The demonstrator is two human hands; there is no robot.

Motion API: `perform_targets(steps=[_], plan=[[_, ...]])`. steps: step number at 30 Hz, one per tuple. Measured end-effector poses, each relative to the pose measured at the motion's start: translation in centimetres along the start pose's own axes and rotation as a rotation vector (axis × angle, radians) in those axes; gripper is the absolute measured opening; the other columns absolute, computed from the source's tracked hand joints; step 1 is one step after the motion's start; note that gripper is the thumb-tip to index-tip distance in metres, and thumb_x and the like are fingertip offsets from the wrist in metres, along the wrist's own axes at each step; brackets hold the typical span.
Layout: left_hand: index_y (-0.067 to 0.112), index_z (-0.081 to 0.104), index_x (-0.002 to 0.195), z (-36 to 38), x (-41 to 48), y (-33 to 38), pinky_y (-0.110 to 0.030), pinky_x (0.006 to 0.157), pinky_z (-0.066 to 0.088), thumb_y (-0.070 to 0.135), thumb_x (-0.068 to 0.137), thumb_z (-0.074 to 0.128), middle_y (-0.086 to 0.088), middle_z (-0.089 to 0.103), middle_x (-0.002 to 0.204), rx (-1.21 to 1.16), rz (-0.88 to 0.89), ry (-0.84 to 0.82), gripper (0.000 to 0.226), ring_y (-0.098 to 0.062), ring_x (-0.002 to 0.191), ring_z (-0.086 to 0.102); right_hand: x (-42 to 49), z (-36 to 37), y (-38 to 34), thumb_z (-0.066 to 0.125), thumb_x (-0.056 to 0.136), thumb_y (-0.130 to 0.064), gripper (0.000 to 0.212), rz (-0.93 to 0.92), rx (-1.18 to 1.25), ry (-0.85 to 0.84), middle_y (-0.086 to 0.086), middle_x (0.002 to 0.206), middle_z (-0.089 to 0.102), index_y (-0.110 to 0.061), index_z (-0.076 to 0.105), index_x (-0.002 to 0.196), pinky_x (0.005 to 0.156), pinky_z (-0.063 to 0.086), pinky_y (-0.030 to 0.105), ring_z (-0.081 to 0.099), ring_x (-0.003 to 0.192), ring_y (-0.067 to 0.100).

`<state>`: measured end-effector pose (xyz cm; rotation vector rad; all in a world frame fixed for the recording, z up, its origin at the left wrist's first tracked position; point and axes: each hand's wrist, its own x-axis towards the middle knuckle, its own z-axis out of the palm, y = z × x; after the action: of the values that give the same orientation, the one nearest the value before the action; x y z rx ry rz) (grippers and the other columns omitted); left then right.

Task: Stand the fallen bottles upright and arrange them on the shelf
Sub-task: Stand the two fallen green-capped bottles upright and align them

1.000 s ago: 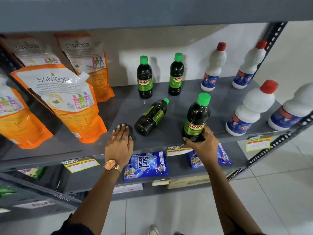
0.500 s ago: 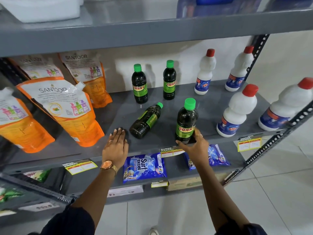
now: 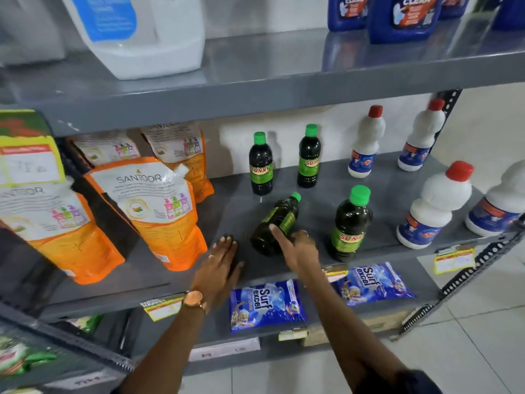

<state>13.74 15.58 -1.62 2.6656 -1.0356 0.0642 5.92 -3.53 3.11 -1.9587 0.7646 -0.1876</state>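
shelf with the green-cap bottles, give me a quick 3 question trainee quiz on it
1. How many green-cap bottles stand upright on the shelf?
2. True or false: the right hand is at the fallen bottle.
3. The left hand is: A) flat on the shelf, B) holding a pouch, C) lifting a white bottle.

Key:
1. Three: two at the back, one in front.
2. True.
3. A.

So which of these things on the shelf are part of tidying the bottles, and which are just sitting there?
Part of the job:
- fallen green-capped bottle
- three upright green-capped bottles
- middle shelf

Just there:
- orange pouches
- white red-capped bottles
- blue detergent packets
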Motion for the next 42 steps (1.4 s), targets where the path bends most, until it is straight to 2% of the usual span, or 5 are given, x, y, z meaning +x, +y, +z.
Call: perform_targets(steps=[6, 14, 23, 32, 42], plan=[[0.001, 0.045, 0.134, 0.9, 0.3, -0.8, -0.039, 0.110, 0.023, 0.046, 0.095, 0.030, -0.019, 0.045, 0.140, -0.022, 0.035, 0.033, 0.062, -0.031, 0.133, 0.036, 5.1, 1.9, -2.4, 0.071, 0.063, -0.064, 0.063, 0.185, 0.002, 0.046, 0.010, 0.099, 0.069, -0.012, 0.061, 0.096, 0.072, 0.058, 0.035, 0.065, 0.079, 0.023], [0.002, 0.045, 0.135, 1.2, 0.0, -1.1, -0.041, 0.111, 0.026, 0.041, 0.094, 0.034, -0.017, 0.045, 0.141, 0.006, 0.073, 0.104, 0.057, -0.030, 0.134, 0.035, 4.5, 4.2, -1.1, 0.080, 0.072, -0.032, 0.056, -0.179, 0.302, 0.358, 0.004, 0.093, 0.063, -0.009, 0.046, 0.111, 0.072, 0.050, 0.030, 0.064, 0.082, 0.018], [0.004, 0.050, 0.132, 0.8, -0.2, -0.7, -0.038, 0.107, 0.021, 0.041, 0.091, 0.035, -0.014, 0.050, 0.138, 0.036, 0.054, 0.145, 0.056, -0.029, 0.130, 0.041, 6.0, 5.8, -2.2, 0.091, 0.056, -0.025, 0.090, -0.344, 0.272, 0.364, 0.004, 0.120, 0.054, -0.007, 0.042, 0.129, 0.096, 0.042, 0.025, 0.051, 0.108, 0.016], [0.003, 0.051, 0.130, 1.0, -0.2, -0.7, -0.039, 0.106, 0.025, 0.040, 0.092, 0.036, -0.017, 0.051, 0.136, 0.034, 0.062, 0.150, 0.055, -0.031, 0.129, 0.042, 4.9, 5.3, -0.4, 0.074, 0.071, 0.000, 0.075, -0.307, 0.267, 0.273, 0.001, 0.113, 0.055, -0.010, 0.039, 0.136, 0.082, 0.038, 0.017, 0.054, 0.104, 0.018], [0.004, 0.048, 0.133, 1.0, -0.2, -0.7, -0.038, 0.107, 0.024, 0.041, 0.093, 0.034, -0.016, 0.049, 0.138, 0.030, 0.041, 0.135, 0.056, -0.030, 0.131, 0.039, 5.1, 5.7, -0.2, 0.087, 0.060, -0.034, 0.091, -0.303, 0.185, 0.366, 0.011, 0.137, 0.045, -0.011, 0.041, 0.135, 0.108, 0.037, 0.036, 0.044, 0.127, 0.024]])
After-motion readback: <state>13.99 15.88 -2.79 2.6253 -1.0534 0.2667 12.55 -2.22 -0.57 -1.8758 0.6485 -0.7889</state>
